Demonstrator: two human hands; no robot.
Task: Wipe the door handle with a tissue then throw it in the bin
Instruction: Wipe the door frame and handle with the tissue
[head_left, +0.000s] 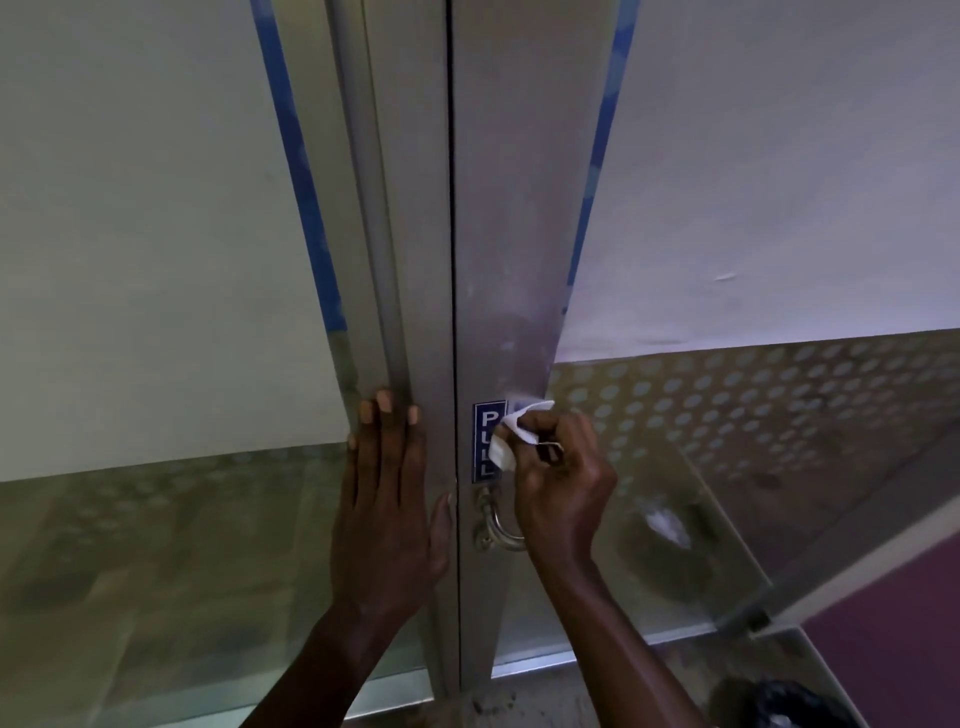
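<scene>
A curved metal door handle is fixed low on the right door's aluminium frame, just under a blue PULL sticker. My right hand is closed around a crumpled white tissue, pressing it against the sticker above the handle. The hand covers the handle's right side. My left hand lies flat, fingers spread, on the left door's frame beside the gap between the doors. A dark round bin shows at the bottom right corner.
Both doors are glass with frosted film and dotted bands; blue tape runs along the frame edges. A narrow dark seam separates the two closed doors. A dirty floor strip lies under the doors. A purple surface is at the lower right.
</scene>
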